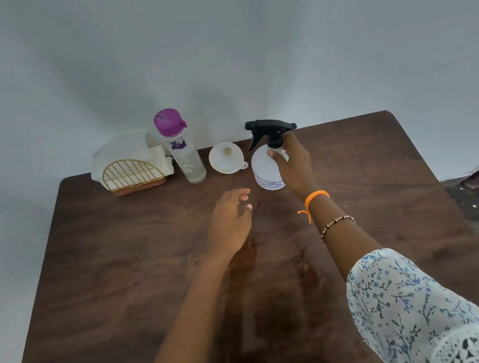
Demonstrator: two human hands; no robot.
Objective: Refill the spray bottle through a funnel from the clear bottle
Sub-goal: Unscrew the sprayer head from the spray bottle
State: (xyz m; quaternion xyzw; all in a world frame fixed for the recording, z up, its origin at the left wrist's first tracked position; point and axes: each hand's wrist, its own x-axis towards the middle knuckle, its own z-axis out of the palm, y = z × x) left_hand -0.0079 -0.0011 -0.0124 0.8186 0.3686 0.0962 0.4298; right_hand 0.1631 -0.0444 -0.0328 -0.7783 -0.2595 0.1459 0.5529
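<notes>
The right hand (292,164) grips the spray bottle (266,167) at its neck, just under the black trigger head. The left hand (230,217) hovers over the table (122,271), fingers loosely spread, holding nothing. Beyond it sit the funnel (225,158) and the clear bottle (178,149).

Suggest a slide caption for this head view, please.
Right hand grips white spray bottle beside white plastic funnel; left hand hovers open.
</notes>
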